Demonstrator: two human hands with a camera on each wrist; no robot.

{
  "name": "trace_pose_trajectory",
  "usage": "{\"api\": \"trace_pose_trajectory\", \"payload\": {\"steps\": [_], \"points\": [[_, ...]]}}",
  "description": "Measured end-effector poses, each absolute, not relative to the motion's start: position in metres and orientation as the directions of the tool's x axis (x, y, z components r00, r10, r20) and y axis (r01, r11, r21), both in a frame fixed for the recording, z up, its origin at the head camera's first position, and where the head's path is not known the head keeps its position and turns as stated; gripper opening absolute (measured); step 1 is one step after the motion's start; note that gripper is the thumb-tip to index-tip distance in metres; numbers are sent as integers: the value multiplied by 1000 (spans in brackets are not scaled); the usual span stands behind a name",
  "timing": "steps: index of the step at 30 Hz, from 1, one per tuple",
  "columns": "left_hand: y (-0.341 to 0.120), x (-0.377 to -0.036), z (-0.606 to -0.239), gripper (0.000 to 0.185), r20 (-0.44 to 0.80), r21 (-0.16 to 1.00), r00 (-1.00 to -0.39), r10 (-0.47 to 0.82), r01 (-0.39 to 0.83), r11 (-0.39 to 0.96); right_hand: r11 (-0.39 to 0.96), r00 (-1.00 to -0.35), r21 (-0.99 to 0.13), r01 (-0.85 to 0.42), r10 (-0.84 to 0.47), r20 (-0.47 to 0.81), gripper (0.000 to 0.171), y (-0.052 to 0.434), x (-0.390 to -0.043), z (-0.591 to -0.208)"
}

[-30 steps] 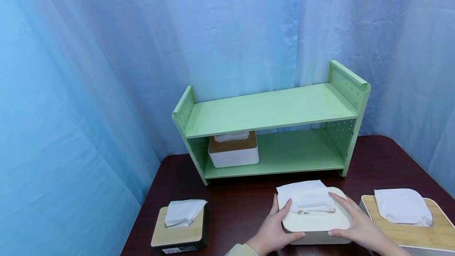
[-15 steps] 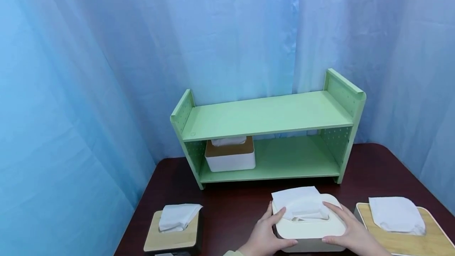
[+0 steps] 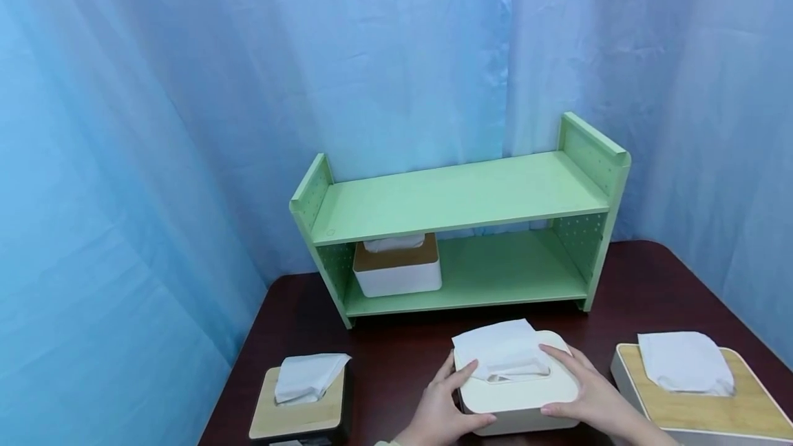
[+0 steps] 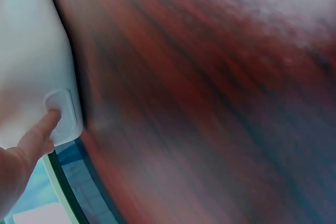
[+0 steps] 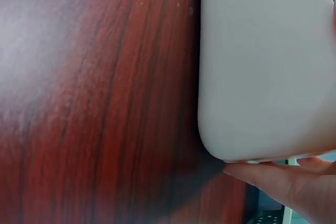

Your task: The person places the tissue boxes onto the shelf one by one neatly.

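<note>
A white tissue box [image 3: 526,394] with a tissue sticking out of its top slot is near the front of the table, between my two hands. My left hand [image 3: 438,408] grips its left end, thumb at the near side. On the opposite end my right hand [image 3: 588,391] holds it, with thumb in front and fingers toward the back corner. In the left wrist view, a fingertip presses a small recessed panel [image 4: 63,111] on the box's end. The right wrist view has fingers [image 5: 278,182] under the box's rounded corner [image 5: 226,135]. Whether the base touches the table I cannot tell.
A green two-tier shelf [image 3: 458,195] stands at the back, a white tissue box with brown lid [image 3: 399,279] on its lower tier at left. A black wood-topped tissue box [image 3: 297,415] lies front left, a larger wood-topped one [image 3: 731,413] front right. Blue curtains [image 3: 396,54] surround the table.
The held tissue box has shifted a little left, away from the large box on the right, with both hands still on it. The head view has also moved slightly.
</note>
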State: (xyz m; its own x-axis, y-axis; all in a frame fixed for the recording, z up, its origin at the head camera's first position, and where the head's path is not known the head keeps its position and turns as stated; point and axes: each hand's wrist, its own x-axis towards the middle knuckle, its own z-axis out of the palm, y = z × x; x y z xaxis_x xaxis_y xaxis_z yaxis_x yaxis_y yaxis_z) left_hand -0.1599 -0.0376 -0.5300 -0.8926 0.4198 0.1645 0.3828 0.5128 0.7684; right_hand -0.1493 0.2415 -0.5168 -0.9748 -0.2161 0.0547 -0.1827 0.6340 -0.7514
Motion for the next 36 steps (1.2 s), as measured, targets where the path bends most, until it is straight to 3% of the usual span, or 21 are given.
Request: {"api": "trace_pose_trajectory", "payload": {"steps": [11,19,28,36], "points": [[-48,-159,-526,81,126,795,-904,408,339,504,594,-966,-780,-198,-252,54,90,236,-153,-521],[-53,-163,-518,81,98,783,-903,417,329,528,569,-958,-778,-267,-245,150,94,230,-151,-523],[-49,-174,-507,81,252,757,-882,399,437,486,571,-932,-736,-363,-212,294,93,229,-164,-507],[-43,-198,-497,81,317,697,-844,433,517,497,557,-909,-719,-416,-236,344,94,236,-186,-498]]}}
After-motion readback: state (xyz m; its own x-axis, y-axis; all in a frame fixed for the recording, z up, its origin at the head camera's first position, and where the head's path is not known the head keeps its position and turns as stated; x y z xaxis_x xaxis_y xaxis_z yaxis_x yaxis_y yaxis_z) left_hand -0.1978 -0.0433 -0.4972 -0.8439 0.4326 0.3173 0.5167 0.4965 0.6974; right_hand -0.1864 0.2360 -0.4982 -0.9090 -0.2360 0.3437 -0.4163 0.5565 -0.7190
